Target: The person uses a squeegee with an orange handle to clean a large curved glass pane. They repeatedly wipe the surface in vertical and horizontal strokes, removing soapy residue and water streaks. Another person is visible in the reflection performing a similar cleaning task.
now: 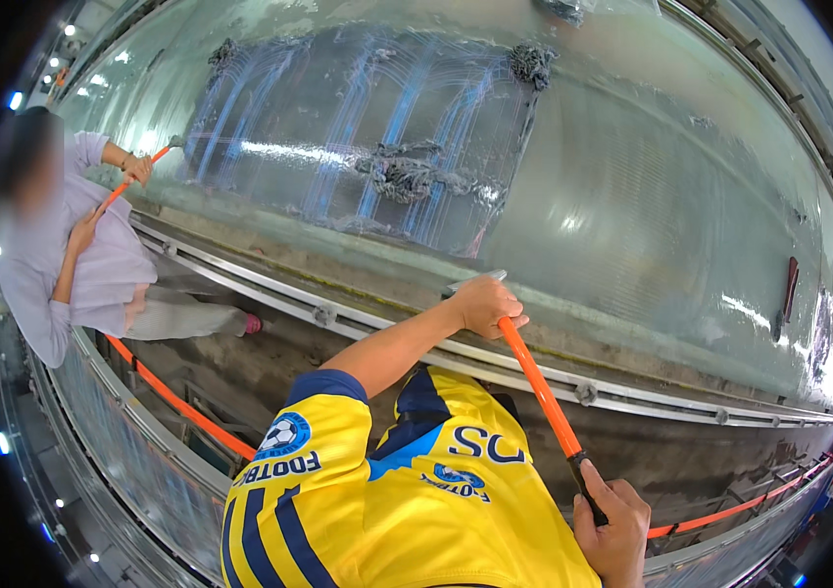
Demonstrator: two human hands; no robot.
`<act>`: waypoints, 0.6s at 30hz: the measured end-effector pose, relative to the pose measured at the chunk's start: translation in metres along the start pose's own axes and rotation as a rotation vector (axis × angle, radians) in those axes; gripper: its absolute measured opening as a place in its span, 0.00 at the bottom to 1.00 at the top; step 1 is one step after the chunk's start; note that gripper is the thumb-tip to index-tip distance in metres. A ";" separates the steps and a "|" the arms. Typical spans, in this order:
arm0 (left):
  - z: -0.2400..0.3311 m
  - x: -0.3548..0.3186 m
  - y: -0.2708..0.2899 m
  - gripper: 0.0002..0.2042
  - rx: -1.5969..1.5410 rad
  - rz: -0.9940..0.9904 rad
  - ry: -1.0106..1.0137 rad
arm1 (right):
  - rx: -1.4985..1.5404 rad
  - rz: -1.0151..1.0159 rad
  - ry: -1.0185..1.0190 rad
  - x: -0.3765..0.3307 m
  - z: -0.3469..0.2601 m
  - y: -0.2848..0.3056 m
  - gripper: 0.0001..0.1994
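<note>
My left hand (487, 306) is closed round the upper part of an orange pole (541, 390), beside the edge of a wet table. My right hand (612, 524) grips the black handle end lower down. A pale flat tip (480, 281) shows just past my left fingers; the rest of the pole's head is hidden behind that hand. Beyond it, a dark wet sheet (323, 118) with blue streaks lies on the greenish table (622, 186). Grey sludgy clumps (405, 176) sit on the sheet, and another clump (532, 65) lies at its far right corner.
At the left a co-worker in a pale top (93, 245) holds a similar orange pole (132, 179) over the sheet. A metal rail (416, 335) runs along the table's near side. A dark red-handled tool (789, 289) lies on the table at right. Orange rails (181, 400) stand behind me.
</note>
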State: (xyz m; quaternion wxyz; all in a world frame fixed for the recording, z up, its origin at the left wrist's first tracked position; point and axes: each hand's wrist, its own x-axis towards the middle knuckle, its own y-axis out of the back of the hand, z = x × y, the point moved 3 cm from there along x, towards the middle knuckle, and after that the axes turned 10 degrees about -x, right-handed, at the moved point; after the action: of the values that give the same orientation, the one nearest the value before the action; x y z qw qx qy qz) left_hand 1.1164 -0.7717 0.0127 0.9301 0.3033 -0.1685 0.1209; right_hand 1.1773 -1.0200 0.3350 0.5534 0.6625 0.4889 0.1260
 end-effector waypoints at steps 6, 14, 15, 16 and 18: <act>-0.052 0.058 0.018 0.21 -0.031 0.116 -0.078 | -0.040 -0.062 -0.047 0.080 -0.012 0.029 0.21; -0.176 0.204 0.070 0.20 -0.041 0.073 -0.154 | -0.084 0.077 -0.099 0.219 -0.005 0.066 0.21; -0.194 0.228 0.080 0.20 -0.033 0.093 -0.194 | -0.096 0.105 -0.105 0.239 -0.002 0.074 0.21; -0.211 0.249 0.089 0.20 -0.022 0.131 -0.220 | -0.120 0.133 -0.063 0.262 0.001 0.083 0.21; -0.243 0.286 0.106 0.19 0.031 0.158 -0.217 | -0.187 0.112 -0.095 0.301 0.007 0.102 0.20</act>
State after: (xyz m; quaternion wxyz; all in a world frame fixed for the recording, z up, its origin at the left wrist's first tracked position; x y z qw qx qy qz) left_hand 1.4013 -0.5056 -0.0058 0.8891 0.3146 -0.2897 0.1629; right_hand 1.3821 -0.7780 0.3070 0.6272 0.6396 0.4105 0.1703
